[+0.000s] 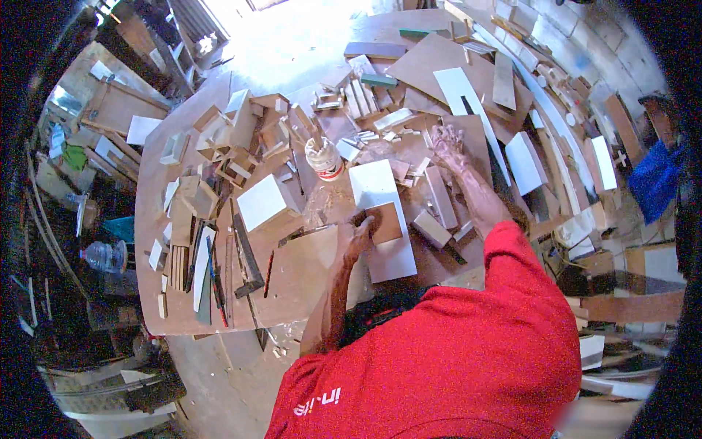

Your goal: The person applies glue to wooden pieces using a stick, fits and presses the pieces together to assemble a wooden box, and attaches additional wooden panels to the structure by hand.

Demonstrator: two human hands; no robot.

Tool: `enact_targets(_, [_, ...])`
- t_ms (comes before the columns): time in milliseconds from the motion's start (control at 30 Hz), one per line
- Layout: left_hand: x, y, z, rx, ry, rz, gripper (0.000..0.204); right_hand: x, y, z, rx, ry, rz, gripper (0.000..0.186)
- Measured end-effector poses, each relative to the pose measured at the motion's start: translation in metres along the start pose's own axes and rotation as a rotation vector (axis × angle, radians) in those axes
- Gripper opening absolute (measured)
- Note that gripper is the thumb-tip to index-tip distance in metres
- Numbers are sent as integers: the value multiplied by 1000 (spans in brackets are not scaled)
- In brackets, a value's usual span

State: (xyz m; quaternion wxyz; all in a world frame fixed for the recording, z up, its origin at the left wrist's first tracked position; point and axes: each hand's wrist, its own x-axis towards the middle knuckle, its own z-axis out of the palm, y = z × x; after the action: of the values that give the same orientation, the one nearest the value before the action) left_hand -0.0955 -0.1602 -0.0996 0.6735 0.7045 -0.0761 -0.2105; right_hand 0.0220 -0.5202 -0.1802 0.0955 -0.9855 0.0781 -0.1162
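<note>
My left hand [357, 230] is closed on the left edge of a small brown square board [385, 224], held over a white rectangular board [375, 179] at the table's near side. Out to the right, my right hand [448, 143] stretches across the table with its fingers apart, close to small wood offcuts and a large brown sheet [475, 139]. Nothing shows in it. Between the hands but farther left stands a white tub [323, 161] with sticks in it. A white-topped wooden block [269, 203] lies left of my left hand.
Wooden box-like pieces [230, 139] crowd the table's left half. Near the front left edge lie a dark metal square [247, 256], a red pencil [269, 274] and several strips. Wooden blocks [441, 197] lie below my right forearm. Long boards [563, 132] stack up along the right side.
</note>
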Motion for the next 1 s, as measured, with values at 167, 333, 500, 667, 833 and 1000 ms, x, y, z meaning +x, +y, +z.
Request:
enact_targets(167, [1,-6,-2,16,62,-77,18,33,25,7,70,-150,-36,59])
enact_targets(333, [0,-8,-4,84,34,-109,18,48,29,4,117,-216,-69,64])
enact_targets(500, [-1,0,-1,56,74,-98,19,65,39,7,173,-258,-108,69])
enact_targets(667, [-1,-1,-1,23,58,-37,20,77,42,3,272,-301,-187,74])
enact_targets(833, [1,-13,-2,8,78,-33,19,55,45,-19,282,-79,41,64])
enact_targets(1000, [2,-13,-2,144,98,-3,20,32,9,-32,-33,-189,51,40])
